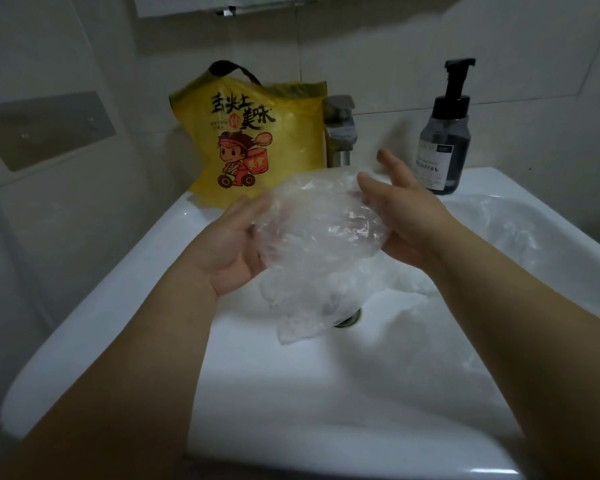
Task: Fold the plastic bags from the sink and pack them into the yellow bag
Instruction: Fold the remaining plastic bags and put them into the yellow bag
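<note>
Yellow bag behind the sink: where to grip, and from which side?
Grip the black handle loop on top of the yellow bag, coming from above. The bag stands upright, so the loop sticks up clear, while the faucet crowds its right side.

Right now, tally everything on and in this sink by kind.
Clear plastic bags: 2, the held bag and the loose bag lying on the right of the sink; that heap may hide more
Yellow bag: 1
Pump bottle: 1
Faucet: 1
Total: 5
</note>
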Available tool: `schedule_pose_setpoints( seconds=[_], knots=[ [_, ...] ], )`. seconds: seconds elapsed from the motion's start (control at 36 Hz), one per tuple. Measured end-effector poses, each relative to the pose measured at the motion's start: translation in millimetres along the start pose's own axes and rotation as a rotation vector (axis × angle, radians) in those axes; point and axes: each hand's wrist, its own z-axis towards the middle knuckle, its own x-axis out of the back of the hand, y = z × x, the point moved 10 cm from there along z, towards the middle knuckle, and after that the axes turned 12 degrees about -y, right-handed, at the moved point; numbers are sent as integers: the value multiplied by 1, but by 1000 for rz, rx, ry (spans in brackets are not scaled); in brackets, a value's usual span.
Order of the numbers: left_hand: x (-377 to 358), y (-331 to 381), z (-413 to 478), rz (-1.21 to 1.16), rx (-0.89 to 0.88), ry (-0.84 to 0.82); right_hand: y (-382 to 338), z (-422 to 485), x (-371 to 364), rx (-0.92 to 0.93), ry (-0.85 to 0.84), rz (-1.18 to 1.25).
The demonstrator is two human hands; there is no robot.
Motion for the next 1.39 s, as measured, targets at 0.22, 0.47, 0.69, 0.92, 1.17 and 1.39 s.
schedule_pose_setpoints(
  seconds=[0.22, 0.47, 0.69, 0.92, 1.17, 1.39],
  knots=[
    [22, 24, -7, 182, -166, 231, 1, 2, 7, -30, 39, 48],
    [14, 43, -18, 785, -321, 350, 2, 0, 0, -142, -38, -730],
    [18, 47, -26, 799, -315, 414, 1, -2, 19, -212, 65, -962],
    [10, 33, -12, 269, -265, 216, 3, 7, 17, -11, 102, 24],
    [24, 43, -26, 626, -264, 448, -34, -2, 29, 185, 245, -659],
    [-12, 32, -22, 870, -151, 210, -21, -3, 10, 100, 58, -626]
  ],
)
